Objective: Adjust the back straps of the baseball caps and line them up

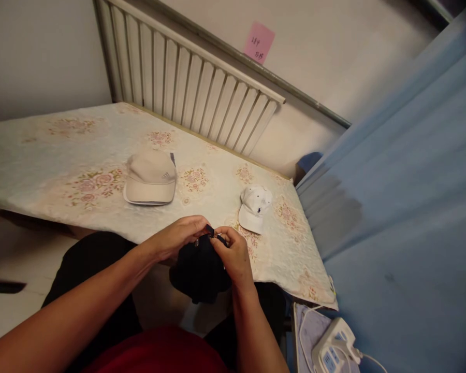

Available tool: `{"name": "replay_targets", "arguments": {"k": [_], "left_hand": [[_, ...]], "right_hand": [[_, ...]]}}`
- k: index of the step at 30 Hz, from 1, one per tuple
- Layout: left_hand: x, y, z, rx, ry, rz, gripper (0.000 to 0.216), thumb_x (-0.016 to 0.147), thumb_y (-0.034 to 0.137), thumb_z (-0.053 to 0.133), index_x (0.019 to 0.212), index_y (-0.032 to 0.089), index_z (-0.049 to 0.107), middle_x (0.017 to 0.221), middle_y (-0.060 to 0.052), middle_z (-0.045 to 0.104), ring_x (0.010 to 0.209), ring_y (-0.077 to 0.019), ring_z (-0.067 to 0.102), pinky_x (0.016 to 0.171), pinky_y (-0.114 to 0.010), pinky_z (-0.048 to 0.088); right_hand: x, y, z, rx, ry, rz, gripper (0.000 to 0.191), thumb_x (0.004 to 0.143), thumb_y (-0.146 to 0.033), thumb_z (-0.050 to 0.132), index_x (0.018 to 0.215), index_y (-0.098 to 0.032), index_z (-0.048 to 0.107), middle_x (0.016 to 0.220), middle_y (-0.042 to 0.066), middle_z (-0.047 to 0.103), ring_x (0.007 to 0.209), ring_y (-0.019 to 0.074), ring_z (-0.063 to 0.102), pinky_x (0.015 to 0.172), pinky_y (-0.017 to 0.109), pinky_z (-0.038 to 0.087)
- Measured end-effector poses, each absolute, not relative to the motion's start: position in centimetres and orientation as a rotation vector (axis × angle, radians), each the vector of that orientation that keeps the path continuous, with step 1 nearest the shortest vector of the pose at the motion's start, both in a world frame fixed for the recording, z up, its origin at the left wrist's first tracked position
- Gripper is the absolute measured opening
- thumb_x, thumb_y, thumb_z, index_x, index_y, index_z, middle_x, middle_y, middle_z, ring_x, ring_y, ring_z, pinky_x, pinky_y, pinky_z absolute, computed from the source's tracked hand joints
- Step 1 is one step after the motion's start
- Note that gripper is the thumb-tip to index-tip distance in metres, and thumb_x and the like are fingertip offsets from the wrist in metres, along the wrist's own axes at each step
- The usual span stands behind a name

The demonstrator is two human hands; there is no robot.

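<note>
Both my hands hold a dark navy cap (199,270) above my lap, at the near edge of the bed. My left hand (177,237) is closed, pinching the cap's back strap by its small metal buckle. My right hand (232,254) is closed too, pinching the strap end from the other side. The cap's crown hangs down below my fingers. On the flowered bedspread (62,155) lie a beige cap (150,177) further back and a white cap (254,208) to the right, both apart from my hands.
A white radiator (190,83) runs along the wall behind the bed, with a pink sticky note (259,42) above it. A blue curtain (404,197) hangs on the right. A white power strip (334,349) with cables lies at the lower right.
</note>
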State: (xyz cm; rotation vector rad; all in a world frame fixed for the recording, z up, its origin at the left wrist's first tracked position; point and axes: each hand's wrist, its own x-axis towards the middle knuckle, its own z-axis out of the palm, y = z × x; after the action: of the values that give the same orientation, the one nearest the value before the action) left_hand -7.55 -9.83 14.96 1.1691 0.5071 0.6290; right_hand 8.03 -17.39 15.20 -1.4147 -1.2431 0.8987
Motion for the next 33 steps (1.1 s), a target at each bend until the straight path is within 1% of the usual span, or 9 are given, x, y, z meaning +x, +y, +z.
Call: {"name": "replay_targets", "arguments": {"k": [1, 3, 5, 7, 9, 12, 20, 26, 33], "left_hand": [[-7.5, -9.7, 15.0, 1.169, 0.496, 0.639, 0.037, 0.085, 0.052, 0.051, 0.083, 0.016, 0.062, 0.073, -0.002, 0.060, 0.063, -0.0124, 0.049, 0.057, -0.023, 0.033], [-7.3, -9.5, 15.3, 1.217, 0.519, 0.636, 0.039, 0.084, 0.053, 0.051, 0.078, 0.016, 0.060, 0.069, -0.001, 0.057, 0.062, -0.0124, 0.047, 0.056, -0.023, 0.032], [-7.0, -9.2, 15.5, 1.311, 0.582, 0.604, 0.033, 0.081, 0.047, 0.057, 0.069, 0.016, 0.057, 0.062, 0.002, 0.050, 0.056, -0.0108, 0.041, 0.053, -0.022, 0.028], [-6.8, -9.0, 15.7, 1.370, 0.626, 0.543, 0.025, 0.077, 0.037, 0.060, 0.063, 0.017, 0.054, 0.059, 0.004, 0.046, 0.054, -0.0100, 0.037, 0.052, -0.022, 0.025], [-6.7, -8.9, 15.8, 1.350, 0.617, 0.469, 0.019, 0.074, 0.029, 0.059, 0.062, 0.017, 0.053, 0.059, 0.004, 0.045, 0.055, -0.0102, 0.038, 0.052, -0.022, 0.026], [-6.9, -8.7, 15.7, 1.269, 0.571, 0.409, 0.017, 0.072, 0.026, 0.057, 0.059, 0.017, 0.051, 0.057, 0.004, 0.044, 0.055, -0.0105, 0.039, 0.055, -0.023, 0.029], [-7.7, -8.5, 15.1, 1.197, 0.522, 0.352, 0.017, 0.071, 0.027, 0.059, 0.060, 0.017, 0.052, 0.059, 0.004, 0.045, 0.059, -0.0109, 0.041, 0.059, -0.024, 0.031], [-7.9, -8.3, 14.5, 1.194, 0.509, 0.309, 0.017, 0.071, 0.029, 0.061, 0.063, 0.016, 0.056, 0.064, 0.001, 0.052, 0.063, -0.0121, 0.044, 0.062, -0.024, 0.032], [-8.1, -8.4, 14.2, 1.211, 0.539, 0.279, 0.015, 0.069, 0.027, 0.062, 0.062, 0.015, 0.054, 0.064, 0.002, 0.050, 0.060, -0.0107, 0.040, 0.057, -0.023, 0.026]], "right_hand": [[8.1, -17.4, 15.1, -1.412, -1.246, 0.906, 0.011, 0.075, -0.027, 0.064, 0.085, -0.022, 0.064, 0.057, -0.007, 0.044, 0.051, 0.0085, 0.034, 0.048, 0.022, 0.025], [8.3, -17.3, 15.0, -1.406, -1.260, 0.911, 0.012, 0.075, -0.027, 0.065, 0.086, -0.022, 0.064, 0.057, -0.007, 0.045, 0.051, 0.0083, 0.034, 0.048, 0.022, 0.025], [8.5, -17.3, 15.0, -1.391, -1.273, 0.910, 0.012, 0.075, -0.027, 0.065, 0.086, -0.022, 0.064, 0.057, -0.007, 0.046, 0.051, 0.0081, 0.034, 0.049, 0.022, 0.025], [8.7, -17.2, 15.0, -1.368, -1.279, 0.927, 0.012, 0.074, -0.026, 0.065, 0.085, -0.021, 0.063, 0.057, -0.007, 0.046, 0.051, 0.0078, 0.034, 0.049, 0.022, 0.025], [9.0, -17.1, 14.9, -1.347, -1.278, 0.962, 0.013, 0.074, -0.024, 0.065, 0.085, -0.020, 0.061, 0.057, -0.007, 0.046, 0.051, 0.0075, 0.036, 0.049, 0.021, 0.025], [9.5, -17.0, 14.7, -1.315, -1.276, 1.011, 0.012, 0.072, -0.022, 0.064, 0.084, -0.019, 0.059, 0.059, -0.007, 0.047, 0.052, 0.0070, 0.038, 0.050, 0.020, 0.027], [10.8, -16.7, 13.7, -1.296, -1.293, 1.044, 0.014, 0.070, -0.020, 0.065, 0.082, -0.018, 0.059, 0.063, -0.006, 0.051, 0.054, 0.0063, 0.042, 0.051, 0.019, 0.029], [11.5, -16.7, 13.5, -1.300, -1.303, 1.052, 0.015, 0.070, -0.020, 0.065, 0.084, -0.017, 0.060, 0.064, -0.006, 0.051, 0.055, 0.0063, 0.043, 0.052, 0.019, 0.030], [12.2, -16.4, 13.3, -1.289, -1.306, 1.083, 0.017, 0.068, -0.020, 0.068, 0.083, -0.018, 0.061, 0.064, -0.006, 0.053, 0.054, 0.0061, 0.045, 0.052, 0.018, 0.032]]}}
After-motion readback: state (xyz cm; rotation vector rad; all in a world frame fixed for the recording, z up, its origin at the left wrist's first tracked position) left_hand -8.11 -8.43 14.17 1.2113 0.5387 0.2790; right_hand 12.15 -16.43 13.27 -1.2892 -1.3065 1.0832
